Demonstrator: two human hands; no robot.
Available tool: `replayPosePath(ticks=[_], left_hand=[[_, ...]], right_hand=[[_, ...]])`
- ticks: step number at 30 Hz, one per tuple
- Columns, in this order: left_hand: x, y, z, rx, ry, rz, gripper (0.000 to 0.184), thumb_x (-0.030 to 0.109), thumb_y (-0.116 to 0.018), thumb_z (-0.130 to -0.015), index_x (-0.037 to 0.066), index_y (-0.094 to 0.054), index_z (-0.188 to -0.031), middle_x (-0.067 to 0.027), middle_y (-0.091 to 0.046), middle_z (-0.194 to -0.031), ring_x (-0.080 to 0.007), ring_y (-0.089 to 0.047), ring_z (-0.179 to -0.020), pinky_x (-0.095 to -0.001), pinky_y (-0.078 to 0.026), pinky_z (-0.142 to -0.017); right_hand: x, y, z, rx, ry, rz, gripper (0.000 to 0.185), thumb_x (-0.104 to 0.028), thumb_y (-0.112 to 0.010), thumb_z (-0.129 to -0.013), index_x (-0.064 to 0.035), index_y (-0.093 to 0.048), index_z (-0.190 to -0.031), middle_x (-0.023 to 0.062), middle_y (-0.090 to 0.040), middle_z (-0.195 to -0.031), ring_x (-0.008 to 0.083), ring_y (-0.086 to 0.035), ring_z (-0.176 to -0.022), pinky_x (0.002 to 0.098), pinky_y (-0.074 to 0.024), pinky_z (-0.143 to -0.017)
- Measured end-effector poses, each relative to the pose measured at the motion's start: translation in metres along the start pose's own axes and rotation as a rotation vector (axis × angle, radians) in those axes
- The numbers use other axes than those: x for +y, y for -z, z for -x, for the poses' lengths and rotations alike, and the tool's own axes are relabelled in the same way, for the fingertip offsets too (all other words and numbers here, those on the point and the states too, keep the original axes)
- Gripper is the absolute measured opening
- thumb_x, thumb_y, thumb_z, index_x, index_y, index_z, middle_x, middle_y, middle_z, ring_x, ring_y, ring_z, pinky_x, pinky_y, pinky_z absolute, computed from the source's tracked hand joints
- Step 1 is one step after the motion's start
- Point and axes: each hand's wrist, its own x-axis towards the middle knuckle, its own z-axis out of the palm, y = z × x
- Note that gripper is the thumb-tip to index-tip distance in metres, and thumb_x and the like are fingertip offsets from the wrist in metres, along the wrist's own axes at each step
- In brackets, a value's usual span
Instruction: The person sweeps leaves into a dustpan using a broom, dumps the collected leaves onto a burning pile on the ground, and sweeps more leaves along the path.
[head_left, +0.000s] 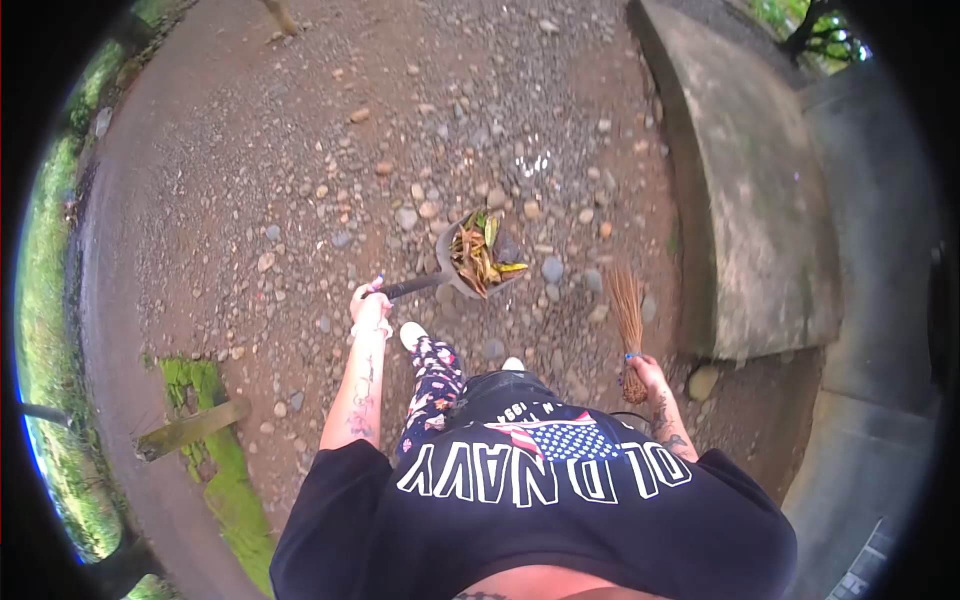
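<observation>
My left hand is closed round the dark handle of a dustpan, held out in front of me over the stony ground. Green, yellow and brown leaves lie heaped in its pan. On the right, my right hand grips a stick broom near its bound end, the thin brown bristles pointing forward, away from me. The broom and the dustpan are apart.
Pebbly dirt ground spreads ahead. A raised concrete slab borders it on the right, with grey pavement beyond. At the left are a wooden post and a mossy strip.
</observation>
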Motion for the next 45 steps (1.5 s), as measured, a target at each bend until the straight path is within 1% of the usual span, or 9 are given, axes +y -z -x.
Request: replayPosePath(ticks=[8,9,11,22,35,36,39,41,45], left_hand=[[0.140,0.014,-0.060,-0.085,-0.006,0.175,0.032,-0.015,-0.042,-0.049,0.004,-0.043,-0.074,-0.0100,-0.055,-0.096,-0.0168,-0.051,-0.077,-0.0254,-0.045,-0.057],[0.165,0.012,-0.076,-0.118,-0.010,0.167,0.032,-0.015,-0.042,-0.049,0.004,-0.043,-0.074,-0.0100,-0.055,-0.096,-0.0168,-0.051,-0.077,-0.0254,-0.045,-0.057],[0.196,0.021,-0.096,-0.117,-0.040,0.279,0.032,-0.015,-0.043,-0.049,0.004,-0.043,-0.075,-0.0099,-0.055,-0.096,-0.0166,-0.051,-0.077,-0.0261,-0.045,-0.057],[0.321,0.048,-0.236,-0.056,-0.204,0.206,0.033,-0.015,-0.043,-0.049,0.004,-0.042,-0.076,-0.0148,-0.050,-0.106,-0.0187,-0.051,-0.082,-0.0231,-0.042,-0.051],[0.380,0.059,-0.433,-0.022,-0.209,0.271,0.036,-0.011,-0.040,-0.050,0.004,-0.041,-0.083,-0.0094,-0.049,-0.106,-0.0220,-0.049,-0.091,-0.0385,-0.045,-0.070],[0.391,0.051,-0.458,-0.037,-0.122,0.313,0.037,-0.011,-0.040,-0.049,0.005,-0.041,-0.083,-0.0100,-0.050,-0.106,-0.0225,-0.048,-0.093,-0.0416,-0.044,-0.072],[0.430,0.003,-0.482,0.073,-0.038,0.224,0.041,-0.012,-0.037,-0.047,0.006,-0.038,-0.084,-0.0097,-0.049,-0.106,-0.0229,-0.047,-0.096,-0.0415,-0.044,-0.072],[0.443,-0.015,-0.513,0.084,-0.068,0.200,0.041,-0.013,-0.037,-0.049,0.004,-0.037,-0.086,-0.0100,-0.049,-0.105,-0.0233,-0.048,-0.092,-0.0389,-0.046,-0.070],[0.486,-0.067,-0.593,0.054,-0.041,0.186,0.040,-0.013,-0.038,-0.048,0.003,-0.038,-0.085,-0.0102,-0.049,-0.105,-0.0229,-0.048,-0.091,-0.0362,-0.048,-0.065]], right_hand=[[-0.062,-0.060,0.056,-0.354,-0.243,-0.245,0.046,-0.030,-0.053,-0.076,0.0029,-0.044,-0.108,0.0152,-0.058,-0.085,0.0231,-0.058,-0.073,0.0326,-0.0477,-0.064],[-0.128,-0.124,0.142,-0.237,-0.122,-0.291,0.018,-0.021,-0.055,-0.073,-0.0038,-0.054,-0.076,0.0085,-0.056,-0.064,0.0234,-0.055,-0.057,0.0371,-0.0480,-0.052],[-0.172,-0.159,0.173,-0.353,-0.270,-0.360,0.008,-0.014,-0.054,-0.075,-0.0069,-0.053,-0.076,0.0082,-0.054,-0.066,0.0232,-0.054,-0.058,0.0338,-0.0496,-0.054],[-0.229,-0.306,0.036,-0.335,-0.137,-0.869,0.024,-0.019,-0.060,-0.073,-0.0037,-0.049,-0.088,0.0108,-0.055,-0.076,0.0232,-0.056,-0.067,0.0308,-0.0500,-0.059],[-0.381,-0.480,-0.132,-0.438,-0.048,-1.130,0.024,-0.019,-0.057,-0.070,-0.0031,-0.046,-0.084,0.0107,-0.053,-0.070,0.0246,-0.054,-0.062,0.0338,-0.0490,-0.055],[-0.414,-0.508,-0.132,-0.089,0.076,-1.102,0.024,-0.017,-0.056,-0.067,-0.0040,-0.048,-0.086,0.0104,-0.054,-0.075,0.0235,-0.055,-0.064,0.0328,-0.0484,-0.056],[-0.439,-0.529,-0.248,-0.250,-0.038,-0.907,0.023,-0.023,-0.055,-0.068,-0.0059,-0.048,-0.081,0.0106,-0.053,-0.071,0.0263,-0.053,-0.062,0.0369,-0.0462,-0.055],[-0.506,-0.570,-0.227,0.003,0.031,-0.979,0.020,-0.023,-0.055,-0.068,-0.0067,-0.048,-0.078,0.0093,-0.052,-0.067,0.0256,-0.052,-0.059,0.0364,-0.0455,-0.053],[-0.596,-0.595,-0.224,-0.124,0.127,-1.162,0.021,-0.024,-0.058,-0.069,-0.0064,-0.048,-0.076,0.0097,-0.053,-0.069,0.0248,-0.053,-0.062,0.0328,-0.0475,-0.054]])
